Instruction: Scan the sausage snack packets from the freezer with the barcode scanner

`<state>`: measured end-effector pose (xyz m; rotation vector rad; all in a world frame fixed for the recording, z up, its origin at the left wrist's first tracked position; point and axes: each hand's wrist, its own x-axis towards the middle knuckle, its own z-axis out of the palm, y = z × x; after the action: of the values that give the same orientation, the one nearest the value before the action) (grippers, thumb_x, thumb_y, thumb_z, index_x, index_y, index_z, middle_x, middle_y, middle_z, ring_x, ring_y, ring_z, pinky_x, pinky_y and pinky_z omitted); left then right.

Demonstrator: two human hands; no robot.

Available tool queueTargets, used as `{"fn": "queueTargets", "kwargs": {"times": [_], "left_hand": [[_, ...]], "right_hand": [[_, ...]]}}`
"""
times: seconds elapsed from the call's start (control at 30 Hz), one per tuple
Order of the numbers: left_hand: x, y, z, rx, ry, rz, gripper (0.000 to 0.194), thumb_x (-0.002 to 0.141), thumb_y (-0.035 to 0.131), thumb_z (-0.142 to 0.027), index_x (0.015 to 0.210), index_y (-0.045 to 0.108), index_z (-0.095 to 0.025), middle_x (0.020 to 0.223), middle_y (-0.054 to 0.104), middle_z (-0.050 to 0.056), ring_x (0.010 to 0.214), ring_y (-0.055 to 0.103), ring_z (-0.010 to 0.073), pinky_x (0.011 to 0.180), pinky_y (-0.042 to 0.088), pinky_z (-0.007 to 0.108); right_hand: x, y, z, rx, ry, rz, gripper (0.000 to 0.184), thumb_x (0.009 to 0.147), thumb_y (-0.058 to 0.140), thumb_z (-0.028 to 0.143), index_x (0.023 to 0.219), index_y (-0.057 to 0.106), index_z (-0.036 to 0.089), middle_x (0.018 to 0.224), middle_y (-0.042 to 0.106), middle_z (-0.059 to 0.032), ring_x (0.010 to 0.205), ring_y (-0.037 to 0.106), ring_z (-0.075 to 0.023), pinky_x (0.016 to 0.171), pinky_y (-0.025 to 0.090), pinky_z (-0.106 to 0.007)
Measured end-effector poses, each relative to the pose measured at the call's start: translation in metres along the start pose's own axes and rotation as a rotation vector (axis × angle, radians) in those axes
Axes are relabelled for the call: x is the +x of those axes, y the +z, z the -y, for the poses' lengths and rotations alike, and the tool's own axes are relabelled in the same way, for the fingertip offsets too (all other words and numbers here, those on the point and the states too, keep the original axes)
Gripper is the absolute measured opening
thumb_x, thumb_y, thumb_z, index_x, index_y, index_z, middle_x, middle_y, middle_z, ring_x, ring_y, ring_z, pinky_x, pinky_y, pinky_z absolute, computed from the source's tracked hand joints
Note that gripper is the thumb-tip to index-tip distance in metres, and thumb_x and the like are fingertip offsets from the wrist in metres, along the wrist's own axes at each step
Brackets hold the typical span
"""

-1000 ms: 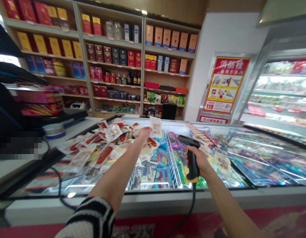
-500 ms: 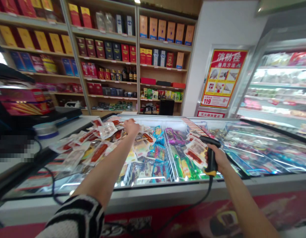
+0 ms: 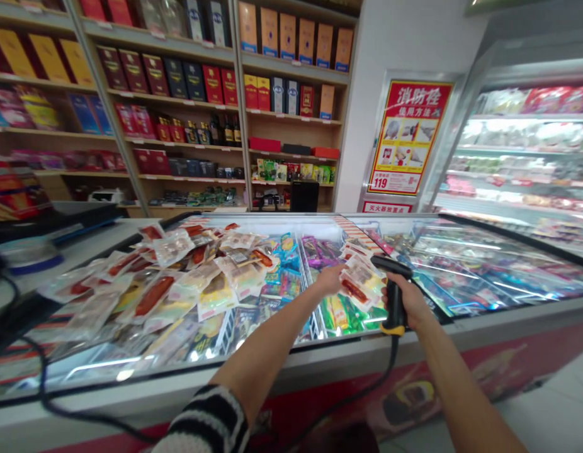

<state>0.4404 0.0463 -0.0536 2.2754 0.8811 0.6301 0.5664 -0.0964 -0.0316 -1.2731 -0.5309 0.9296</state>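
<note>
My right hand is wrapped round the grip of a black and yellow barcode scanner, its head pointing left. Just left of the scanner, over the chest freezer, is a clear sausage packet with a reddish-brown sausage showing. My left hand is closed at the left edge of this packet; its fingertips are partly blurred. More packets partly show behind it. To the left, a loose pile of vacuum-packed sausages and other foods is spread over the freezer's glass top.
The chest freezer spans the front, with bagged goods in wire baskets below. A black cable hangs from the scanner. The counter at left holds dark equipment. Shelves of boxes, a red notice and a lit fridge stand behind.
My left hand has moved right, from the packet pile to the sausage packet beside the scanner. My right hand keeps hold of the scanner. The view has turned slightly right.
</note>
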Motion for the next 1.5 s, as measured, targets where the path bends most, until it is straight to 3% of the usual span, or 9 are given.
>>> {"fn": "queueTargets", "kwargs": {"times": [0.23,0.5,0.73,0.97,1.33,1.5], "left_hand": [[-0.011,-0.013,0.014,-0.08,0.027,-0.056,0.044,0.051,0.062,-0.008,0.092,0.056,-0.021,0.08,0.061,0.001,0.076,0.056,0.0165,0.068,0.042,0.026],[-0.018,-0.085,0.061,-0.276,-0.168,-0.336,0.04,0.061,0.046,-0.002,0.099,0.048,-0.016,0.061,0.053,-0.002,0.052,0.053,0.0097,0.049,0.044,0.02],[-0.032,-0.123,0.069,-0.34,-0.217,-0.443,0.05,0.058,0.048,0.002,0.104,0.047,-0.017,0.066,0.058,-0.003,0.053,0.054,0.0076,0.051,0.045,0.018],[-0.031,-0.14,0.071,-0.224,-0.246,-0.481,0.042,0.061,0.046,0.0,0.098,0.06,-0.015,0.063,0.06,-0.001,0.047,0.05,0.0073,0.046,0.041,0.017],[-0.03,-0.149,0.076,-0.066,-0.221,-0.498,0.038,0.065,0.049,-0.007,0.098,0.062,-0.019,0.074,0.065,0.001,0.061,0.057,0.0108,0.058,0.044,0.019],[-0.034,-0.151,0.071,-0.028,-0.18,-0.472,0.046,0.063,0.045,-0.002,0.103,0.06,-0.021,0.07,0.065,-0.001,0.06,0.057,0.0107,0.057,0.044,0.019]], "right_hand": [[-0.005,0.023,-0.003,-0.019,0.005,0.046,0.023,0.064,0.056,0.038,0.065,0.049,0.016,0.045,0.052,0.0022,0.035,0.046,-0.0098,0.032,0.039,-0.021],[-0.024,0.074,-0.003,0.004,0.058,0.254,0.023,0.066,0.054,0.039,0.067,0.049,0.016,0.046,0.052,0.0027,0.036,0.046,-0.0091,0.032,0.038,-0.021],[-0.032,0.116,-0.004,0.007,0.12,0.4,0.022,0.067,0.052,0.039,0.068,0.048,0.017,0.048,0.052,0.0032,0.037,0.046,-0.0086,0.033,0.039,-0.021],[-0.039,0.125,-0.003,-0.012,0.161,0.459,0.024,0.068,0.051,0.04,0.069,0.049,0.017,0.049,0.051,0.003,0.037,0.046,-0.0084,0.034,0.039,-0.021],[-0.04,0.124,-0.002,0.009,0.16,0.489,0.023,0.068,0.051,0.039,0.07,0.049,0.016,0.049,0.052,0.0033,0.037,0.046,-0.0078,0.035,0.039,-0.02],[-0.04,0.129,-0.001,0.009,0.144,0.514,0.023,0.068,0.051,0.039,0.07,0.049,0.016,0.05,0.052,0.0032,0.037,0.047,-0.0084,0.033,0.039,-0.021]]}}
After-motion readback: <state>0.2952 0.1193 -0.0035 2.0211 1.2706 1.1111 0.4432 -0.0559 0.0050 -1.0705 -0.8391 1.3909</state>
